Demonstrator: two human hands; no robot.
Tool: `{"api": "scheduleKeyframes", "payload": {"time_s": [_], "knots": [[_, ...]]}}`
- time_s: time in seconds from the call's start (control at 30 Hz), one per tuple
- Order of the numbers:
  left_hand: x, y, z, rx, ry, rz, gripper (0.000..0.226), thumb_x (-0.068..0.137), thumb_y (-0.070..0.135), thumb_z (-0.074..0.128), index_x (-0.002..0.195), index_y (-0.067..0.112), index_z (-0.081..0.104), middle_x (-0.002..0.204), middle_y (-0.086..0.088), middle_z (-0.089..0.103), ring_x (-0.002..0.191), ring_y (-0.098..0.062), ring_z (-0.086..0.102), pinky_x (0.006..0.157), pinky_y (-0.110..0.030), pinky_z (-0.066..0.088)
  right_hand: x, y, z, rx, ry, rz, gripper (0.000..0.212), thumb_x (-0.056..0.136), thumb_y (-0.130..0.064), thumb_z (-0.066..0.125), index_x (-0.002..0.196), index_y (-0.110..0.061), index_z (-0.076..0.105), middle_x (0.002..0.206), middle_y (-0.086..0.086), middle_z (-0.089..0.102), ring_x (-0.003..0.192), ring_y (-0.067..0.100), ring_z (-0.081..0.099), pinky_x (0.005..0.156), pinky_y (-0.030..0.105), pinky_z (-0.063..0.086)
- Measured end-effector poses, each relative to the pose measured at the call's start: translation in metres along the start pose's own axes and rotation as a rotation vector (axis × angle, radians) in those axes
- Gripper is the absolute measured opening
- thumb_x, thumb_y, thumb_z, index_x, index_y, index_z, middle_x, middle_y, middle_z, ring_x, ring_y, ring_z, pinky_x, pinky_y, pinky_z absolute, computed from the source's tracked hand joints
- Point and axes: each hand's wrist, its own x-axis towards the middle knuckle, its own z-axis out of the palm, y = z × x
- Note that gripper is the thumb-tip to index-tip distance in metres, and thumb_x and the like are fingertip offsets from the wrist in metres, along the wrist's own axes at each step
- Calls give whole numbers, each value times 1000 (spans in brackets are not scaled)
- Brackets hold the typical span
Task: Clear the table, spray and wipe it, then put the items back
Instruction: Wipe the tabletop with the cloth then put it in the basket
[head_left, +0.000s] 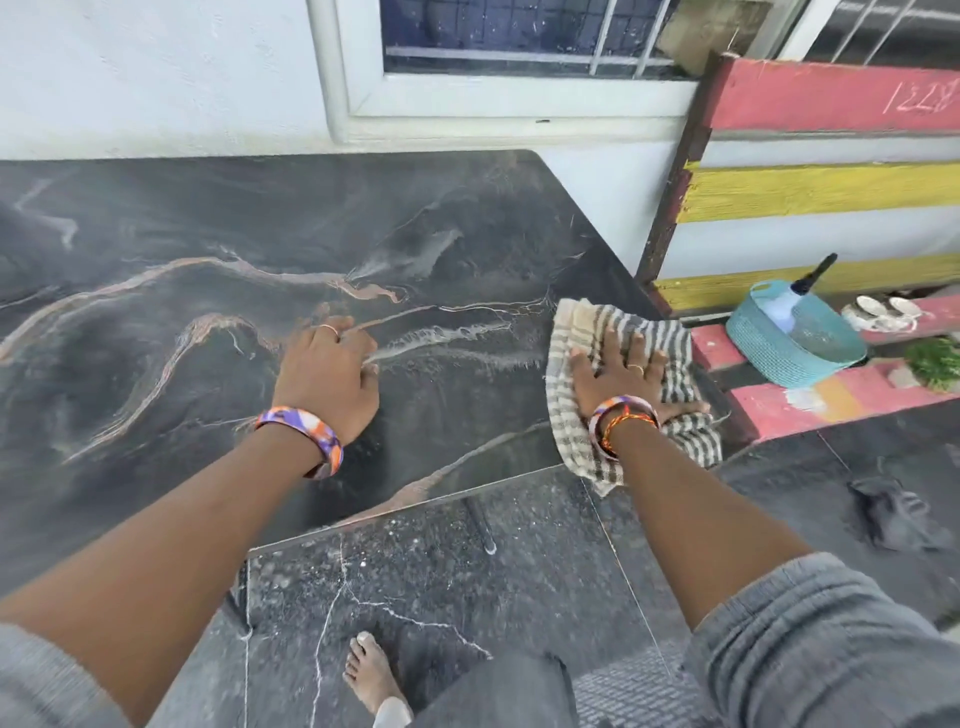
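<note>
A dark marble-patterned table (208, 249) fills the left and middle of the view, and nothing but my hands and the cloth lies on it. My right hand (626, 371) presses flat on a striped beige-and-grey cloth (576, 338) at the table's right edge, fingers spread. My left hand (327, 374) rests on the tabletop near the middle, fingers bent, holding nothing. A wet streak (452, 338) lies between the two hands.
A red and yellow painted bench (810, 192) stands to the right. On it sit a teal basket (774, 348) holding a spray bottle (800, 296), small white dishes (883, 312) and green leaves (935, 364). A dark rag (893, 514) lies on the floor. A wall and window are behind.
</note>
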Motion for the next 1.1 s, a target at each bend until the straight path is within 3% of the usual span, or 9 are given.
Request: {"api": "scheduleKeyframes", "payload": {"time_s": [0.1, 0.37, 0.53, 0.8, 1.0, 1.1], "knots": [[-18, -1, -5, 4, -4, 1, 33, 87, 13, 50, 119, 9, 57, 140, -19, 43, 130, -36, 37, 108, -41, 29, -9, 27, -5, 10, 16, 94, 64, 89, -61, 14, 148, -39, 2, 158, -9, -7, 146, 18, -8, 98, 77, -8], [-50, -45, -20, -16, -4, -40, 34, 86, 13, 52, 119, 9, 58, 141, -17, 44, 128, -37, 39, 106, -42, 32, -57, 7, 12, -28, 71, 7, 67, 91, -55, 18, 150, -25, 9, 159, 1, 0, 146, 27, -1, 110, 65, -6], [-66, -85, -26, -52, -18, -16, 33, 85, 12, 53, 117, 8, 60, 139, -18, 45, 127, -37, 41, 106, -41, 31, -121, -49, 40, -56, 90, -175, 62, 89, -58, 17, 147, -36, 11, 159, -4, 1, 146, 26, -3, 106, 67, -8], [-88, -184, -60, -50, -27, -34, 31, 83, 10, 56, 113, 5, 62, 137, -19, 47, 124, -41, 43, 101, -47, 37, -231, -170, 86, -137, 22, -467, 58, 91, -56, 15, 146, -40, 7, 159, -7, 0, 146, 27, -5, 97, 76, -10], [-92, -239, -86, -56, 16, -62, 31, 82, 8, 57, 112, 3, 62, 137, -23, 47, 124, -41, 44, 102, -47, 35, -298, -240, 109, -160, -15, -751, 59, 89, -57, 14, 145, -42, 6, 159, -7, 1, 146, 27, -6, 84, 74, -25], [-87, -251, -91, -42, 2, -59, 31, 82, 9, 56, 113, 4, 62, 137, -22, 47, 124, -41, 43, 101, -47, 37, -302, -255, 112, -155, -24, -749, 59, 87, -64, 12, 143, -47, 5, 158, -11, 0, 146, 25, -9, 82, 75, -25]]}}
